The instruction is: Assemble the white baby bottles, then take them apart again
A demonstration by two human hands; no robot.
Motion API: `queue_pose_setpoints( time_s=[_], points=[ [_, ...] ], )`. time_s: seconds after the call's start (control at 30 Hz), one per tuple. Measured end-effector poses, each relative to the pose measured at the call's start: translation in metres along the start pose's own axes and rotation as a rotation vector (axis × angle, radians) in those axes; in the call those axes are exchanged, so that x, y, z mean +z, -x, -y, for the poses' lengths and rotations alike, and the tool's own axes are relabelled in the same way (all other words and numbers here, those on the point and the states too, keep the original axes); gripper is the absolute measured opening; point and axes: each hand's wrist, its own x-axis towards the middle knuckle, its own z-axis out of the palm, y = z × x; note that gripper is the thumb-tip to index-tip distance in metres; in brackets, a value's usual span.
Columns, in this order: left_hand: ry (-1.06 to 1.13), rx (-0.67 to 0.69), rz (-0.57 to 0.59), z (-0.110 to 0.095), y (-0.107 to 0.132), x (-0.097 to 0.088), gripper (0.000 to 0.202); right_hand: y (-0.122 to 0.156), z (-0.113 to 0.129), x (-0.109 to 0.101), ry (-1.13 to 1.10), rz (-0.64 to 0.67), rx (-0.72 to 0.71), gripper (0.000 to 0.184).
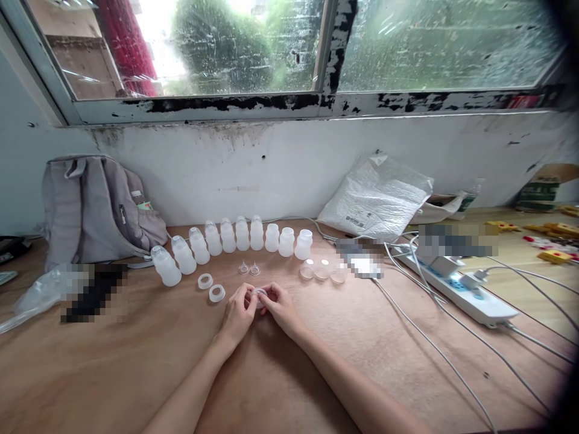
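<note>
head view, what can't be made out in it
All in the head view:
- translucent round plastic piece: partly covered by the left hand and right hand
- black item at left: masked by pixelation
- dark object at far left: cut off by the picture's left edge
- print on the silvery-white plastic bag: too small to read
- green foliage outside: blurred

Scuffed white wall (217,172), water-spotted window (253,51), peeling frame (217,105), daylight, brown tabletop (113,374)

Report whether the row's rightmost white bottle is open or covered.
Open: the rightmost white bottle shows a bare rim, unlike the domed leftmost white bottle.
</note>
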Motion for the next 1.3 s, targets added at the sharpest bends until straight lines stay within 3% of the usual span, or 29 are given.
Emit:
queue_pose_setpoints(
  time_s=[0.27, 0.37, 0.7, 1.1, 1.3],
  points=[
    [-0.053, 0.016, 0.018, 0.001, 0.002, 0.002, 0.010, 0.000, 0.000, 0.001, 0.143, -0.016, 0.004, 0.012],
    [-0.055, 0.045, 0.028, -0.003, 0.004, 0.000, 0.009, -0.001, 0.001, -0.001, 0.261, -0.061, -0.070, 0.006],
    [0.044, 0.026, 0.069, -0.009, 0.008, -0.002, 0.013, -0.005, 0.004, -0.006, 0.491, -0.057, -0.220, 0.011],
    [0.015, 0.030, -0.026, 0.002, -0.002, 0.002, 0.015, 0.002, 0.010, -0.004, 0.542, -0.021, -0.328, 0.008],
    [-0.033, 0.106, -0.024, 0.008, -0.004, 0.000, 0.012, 0.003, 0.005, -0.002, 0.593, -0.066, -0.313, 0.008]
  ],
)
